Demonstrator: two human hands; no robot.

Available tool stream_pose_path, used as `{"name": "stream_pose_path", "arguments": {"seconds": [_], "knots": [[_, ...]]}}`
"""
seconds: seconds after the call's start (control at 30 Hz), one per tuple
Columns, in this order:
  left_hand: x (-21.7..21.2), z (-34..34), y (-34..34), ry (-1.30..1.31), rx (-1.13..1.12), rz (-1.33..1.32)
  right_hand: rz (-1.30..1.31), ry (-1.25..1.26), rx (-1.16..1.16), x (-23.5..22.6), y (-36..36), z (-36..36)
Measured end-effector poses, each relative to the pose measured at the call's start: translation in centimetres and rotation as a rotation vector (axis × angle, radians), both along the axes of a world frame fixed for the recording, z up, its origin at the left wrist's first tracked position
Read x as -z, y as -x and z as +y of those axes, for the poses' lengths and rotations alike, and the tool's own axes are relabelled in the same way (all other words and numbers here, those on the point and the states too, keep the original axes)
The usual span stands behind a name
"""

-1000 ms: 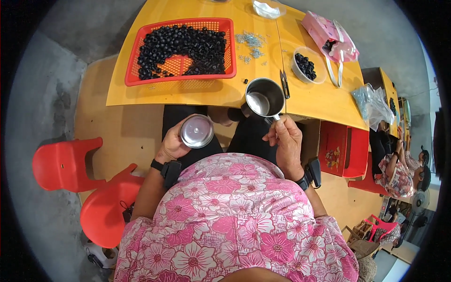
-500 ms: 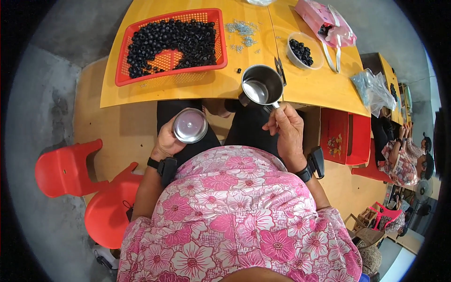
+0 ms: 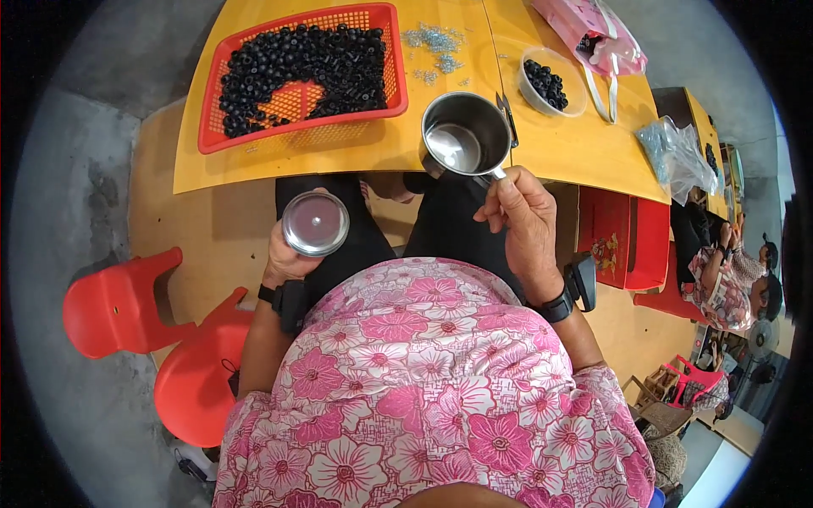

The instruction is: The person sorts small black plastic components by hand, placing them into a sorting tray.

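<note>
My right grip (image 3: 527,218) pinches the handle of the steel mug (image 3: 465,137) ahead at the table (image 3: 584,152) edge; left grip (image 3: 286,258) closed round a small round tin (image 3: 315,223).

Red basket (image 3: 385,102) of black pieces (image 3: 296,59), yellow table (image 3: 550,144), silver cup (image 3: 466,135), pink floral top (image 3: 423,381)

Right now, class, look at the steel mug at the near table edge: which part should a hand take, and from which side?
Take the steel mug by its handle, coming from the near right. The handle juts from the rim toward the seated person, and the right hand already grips it there. The round open body is wider and offers less purchase. The left hand is busy holding a round metal lid.
</note>
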State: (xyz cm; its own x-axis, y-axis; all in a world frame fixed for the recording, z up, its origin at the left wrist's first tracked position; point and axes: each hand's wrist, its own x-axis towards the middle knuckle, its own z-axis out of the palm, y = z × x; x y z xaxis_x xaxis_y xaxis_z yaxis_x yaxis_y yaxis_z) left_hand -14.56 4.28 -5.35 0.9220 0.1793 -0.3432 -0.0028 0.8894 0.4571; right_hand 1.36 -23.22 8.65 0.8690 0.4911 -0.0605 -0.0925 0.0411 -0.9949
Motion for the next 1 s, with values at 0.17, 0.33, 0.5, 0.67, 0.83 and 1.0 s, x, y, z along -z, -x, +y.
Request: {"name": "stream_pose_path", "arguments": {"seconds": [0.17,0.33,0.5,0.67,0.83,1.0], "knots": [[-0.7,0.2,-0.1,0.126,0.002,-0.060,-0.033,0.022,-0.020,-1.3,-0.3,0.5],[-2.5,0.0,-0.5,0.112,0.062,-0.213,-0.059,-0.003,-0.059,-3.1,-0.7,0.9],[-3.5,-0.1,-1.1,0.116,0.064,-0.111,-0.117,-0.045,-0.123,-4.9,-1.2,1.1],[-4.3,-0.3,-1.5,0.147,0.020,-0.036,-0.157,-0.059,-0.182,-7.4,-1.5,1.3],[-1.7,0.8,-1.1,0.320,0.094,-0.297,-0.176,-0.054,-0.214,-9.0,-1.8,1.6],[-1.8,0.7,-0.8,0.307,0.060,-0.251,-0.204,-0.078,-0.242,-9.9,-1.9,1.7]]}}
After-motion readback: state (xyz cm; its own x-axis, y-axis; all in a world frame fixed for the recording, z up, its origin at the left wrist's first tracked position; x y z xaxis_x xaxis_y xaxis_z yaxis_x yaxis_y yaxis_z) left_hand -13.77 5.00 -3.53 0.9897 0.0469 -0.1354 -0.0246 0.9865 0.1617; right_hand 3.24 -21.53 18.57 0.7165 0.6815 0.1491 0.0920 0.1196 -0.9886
